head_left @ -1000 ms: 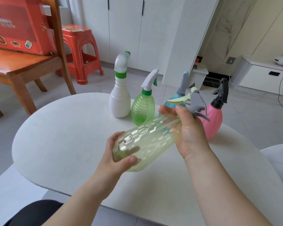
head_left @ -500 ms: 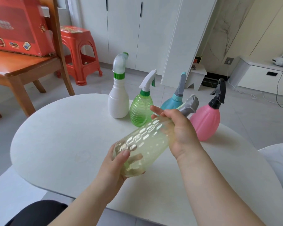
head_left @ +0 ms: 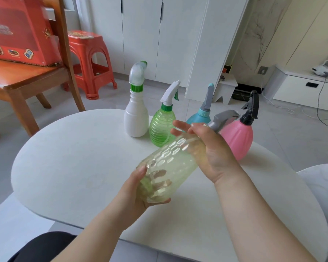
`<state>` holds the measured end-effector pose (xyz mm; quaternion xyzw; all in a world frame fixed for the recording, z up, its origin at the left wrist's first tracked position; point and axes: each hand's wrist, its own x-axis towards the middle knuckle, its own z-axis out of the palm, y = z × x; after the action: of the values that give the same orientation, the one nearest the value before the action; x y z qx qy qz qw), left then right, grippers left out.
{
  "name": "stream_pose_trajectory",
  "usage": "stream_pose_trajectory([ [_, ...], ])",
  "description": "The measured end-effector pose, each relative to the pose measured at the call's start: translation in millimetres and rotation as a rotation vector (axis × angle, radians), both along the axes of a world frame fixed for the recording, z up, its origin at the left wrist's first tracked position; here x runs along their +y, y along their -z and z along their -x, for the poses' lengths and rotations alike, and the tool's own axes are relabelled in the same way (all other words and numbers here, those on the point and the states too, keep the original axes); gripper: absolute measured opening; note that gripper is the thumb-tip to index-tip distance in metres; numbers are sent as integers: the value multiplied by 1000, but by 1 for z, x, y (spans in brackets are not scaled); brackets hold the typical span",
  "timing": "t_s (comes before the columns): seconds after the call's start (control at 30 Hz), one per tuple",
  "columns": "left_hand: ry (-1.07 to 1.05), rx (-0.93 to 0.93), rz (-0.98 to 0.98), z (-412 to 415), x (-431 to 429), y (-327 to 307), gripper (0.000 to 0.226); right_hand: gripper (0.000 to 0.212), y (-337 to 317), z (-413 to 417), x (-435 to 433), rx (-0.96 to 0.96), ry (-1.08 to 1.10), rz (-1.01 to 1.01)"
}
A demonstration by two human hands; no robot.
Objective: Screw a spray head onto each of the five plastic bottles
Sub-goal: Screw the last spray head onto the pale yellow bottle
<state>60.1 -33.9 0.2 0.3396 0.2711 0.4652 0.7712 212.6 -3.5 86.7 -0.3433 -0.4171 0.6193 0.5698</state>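
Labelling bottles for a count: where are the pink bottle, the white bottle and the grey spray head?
pink bottle (head_left: 239, 140), head view, on its round body.
white bottle (head_left: 135, 120), head view, on its lower body.
grey spray head (head_left: 223, 116), head view, on its top housing.

A white round table (head_left: 68, 167) carries 4 spray bottles in a row (white (head_left: 135, 120), green (head_left: 161, 127), blue (head_left: 198, 118), pink (head_left: 237, 140)).

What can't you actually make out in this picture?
- Head view: the neck joint of the held bottle, covered by the right hand, so how far its grey spray head is screwed on.
- The blue bottle, mostly behind that hand.
- The red box, cut off by the frame edge; print blurred.
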Motion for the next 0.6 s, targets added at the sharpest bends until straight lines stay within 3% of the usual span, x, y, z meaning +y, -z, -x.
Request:
stream_pose_trajectory([
  [0.2, -207, 74, -51, -5, -6, -2, 96, 45, 3, 11, 2, -86, 216, 83],
  [0.3, -278, 110, -75, -4, -7, -3, 97, 29, -1, 8, 2, -150, 231, 115],
  [0.37, -326, 120, -68, -6, -7, -4, 93, 12, -1, 7, 1, -290, 249, 124],
  [0.4, -351, 112, -58, -6, -6, -5, 88, 16, -1, 9, -2, -361, 221, 132],
  [0.5, -386, 21, -6, -8, -6, -7, 69, 81, 5, 21, -15, -434, 67, 181],
  [0.6, -391, 35, -9, -13, -7, -4, 73, 79, 16, 32, -24, -452, 58, 162],
])
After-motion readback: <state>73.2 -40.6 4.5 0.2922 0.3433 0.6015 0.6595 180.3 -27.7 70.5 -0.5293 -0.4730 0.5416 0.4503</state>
